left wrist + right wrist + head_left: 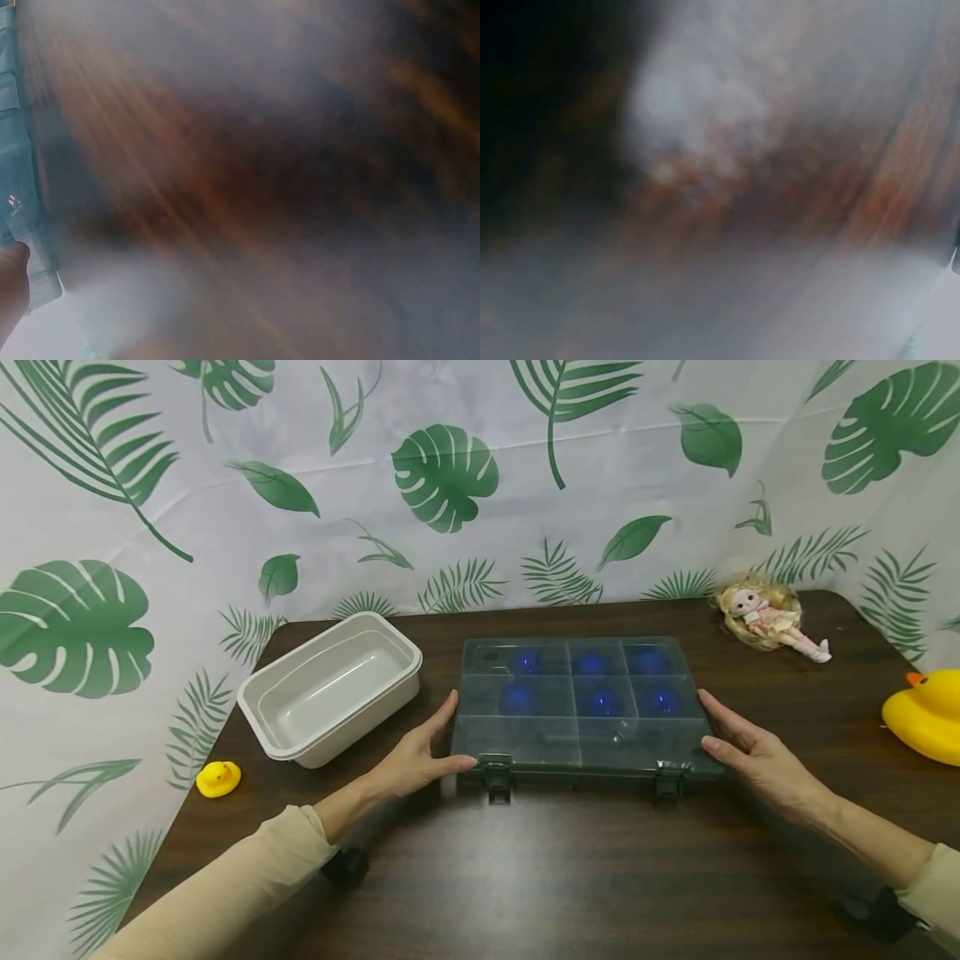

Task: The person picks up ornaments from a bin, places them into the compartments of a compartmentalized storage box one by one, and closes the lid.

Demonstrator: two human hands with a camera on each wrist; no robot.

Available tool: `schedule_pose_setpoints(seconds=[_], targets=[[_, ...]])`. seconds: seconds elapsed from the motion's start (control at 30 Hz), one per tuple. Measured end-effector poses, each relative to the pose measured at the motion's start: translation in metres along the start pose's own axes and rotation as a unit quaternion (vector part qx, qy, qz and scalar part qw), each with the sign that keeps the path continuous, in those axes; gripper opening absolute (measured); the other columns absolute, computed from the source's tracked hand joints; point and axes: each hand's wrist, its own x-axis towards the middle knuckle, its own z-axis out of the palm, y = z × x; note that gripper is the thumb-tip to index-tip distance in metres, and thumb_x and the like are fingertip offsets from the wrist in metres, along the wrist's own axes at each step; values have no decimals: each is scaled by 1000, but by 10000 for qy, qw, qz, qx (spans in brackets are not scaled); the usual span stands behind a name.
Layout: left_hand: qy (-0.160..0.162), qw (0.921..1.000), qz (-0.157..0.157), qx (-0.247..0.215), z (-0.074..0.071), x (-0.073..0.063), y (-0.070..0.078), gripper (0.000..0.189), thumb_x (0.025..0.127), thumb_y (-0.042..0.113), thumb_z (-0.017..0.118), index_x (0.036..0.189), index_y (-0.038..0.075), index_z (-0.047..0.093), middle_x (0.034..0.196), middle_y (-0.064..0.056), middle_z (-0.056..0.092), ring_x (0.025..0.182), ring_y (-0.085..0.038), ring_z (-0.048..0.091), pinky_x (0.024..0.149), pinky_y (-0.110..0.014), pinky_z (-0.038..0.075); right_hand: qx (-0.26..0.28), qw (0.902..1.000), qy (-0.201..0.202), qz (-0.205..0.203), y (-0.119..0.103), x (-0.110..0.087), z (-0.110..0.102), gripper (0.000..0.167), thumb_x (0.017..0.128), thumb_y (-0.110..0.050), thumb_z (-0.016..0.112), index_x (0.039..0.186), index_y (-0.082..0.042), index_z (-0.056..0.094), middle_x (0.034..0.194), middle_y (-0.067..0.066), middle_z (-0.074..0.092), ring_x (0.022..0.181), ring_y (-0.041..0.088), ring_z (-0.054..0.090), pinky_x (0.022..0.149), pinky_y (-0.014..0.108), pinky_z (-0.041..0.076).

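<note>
A dark, clear-lidded compartment box (517,742) lies on the table with its lid down. Several blue balls (602,700) show through the lid in the back and middle rows of compartments. Two black latches (498,781) stick out at its front edge. My left hand (412,760) holds the box's left side, its thumb at the front left corner. On the opposite side, my right hand (772,768) grips the right edge with thumb and fingers spread. In the left wrist view, a thumb (13,277) overlaps the box's edge (16,172). The right wrist view is mostly blurred tabletop.
A white plastic basin (330,693) stands left of the box. A small yellow duck (218,779) sits by the table's left edge. Toward the back right lies a blond doll (772,617), and a bigger yellow duck (930,718) is at the far right. A leaf-print cloth hangs behind.
</note>
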Motion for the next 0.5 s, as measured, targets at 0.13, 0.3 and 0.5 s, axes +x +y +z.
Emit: schedule_pose_setpoints(seconds=[0.13, 0.3, 0.5], targets=[[-6, 10000, -27, -65, 0, 0, 1, 96, 83, 21, 73, 152, 15, 7, 158, -4, 2, 144, -25, 9, 115, -46, 15, -110, 9999, 20, -3, 0, 2, 0, 61, 101, -7, 42, 152, -15, 10, 159, -3, 2, 135, -11, 8, 95, 0, 23], [29, 10000, -28, -85, 0, 1, 1, 96, 83, 20, 73, 152, 15, 7, 158, -3, 2, 144, -25, 9, 116, -45, 15, -94, 9999, 11, -71, 0, 5, -2, 60, 100, -6, 41, 152, -13, 10, 159, -4, 3, 135, -11, 9, 96, 1, 23], [68, 9998, 40, -154, 0, 3, -1, 95, 83, 18, 73, 152, 14, 7, 159, -5, 3, 144, -26, 11, 115, -45, 15, -135, 9999, -2, -45, -1, 8, -3, 60, 100, -6, 42, 152, -14, 11, 159, -2, 3, 137, -9, 8, 96, 1, 23]])
